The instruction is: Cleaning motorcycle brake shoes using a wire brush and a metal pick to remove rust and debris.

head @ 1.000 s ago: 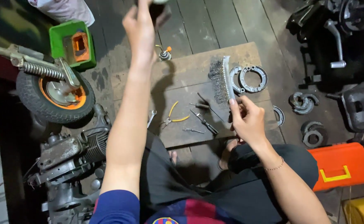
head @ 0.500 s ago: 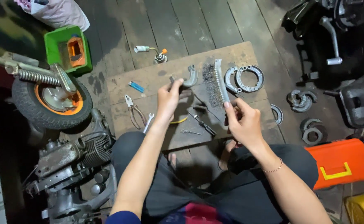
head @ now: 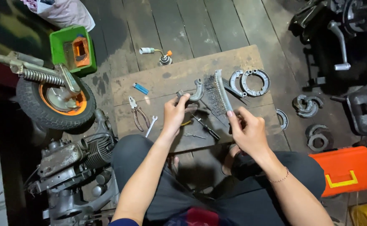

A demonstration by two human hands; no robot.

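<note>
Holding brake shoe [head: 197,91] left, wire brush [head: 216,92] right.

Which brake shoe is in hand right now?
The curved grey brake shoe in the left hand, beside the wire brush; the others lie loose.

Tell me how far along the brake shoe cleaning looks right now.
Early on. Left hand holds one curved brake shoe against the wire brush gripped by the right hand. A pair of shoes lies on the wooden board, more shoes on the floor; their cleanliness is unclear.
</note>
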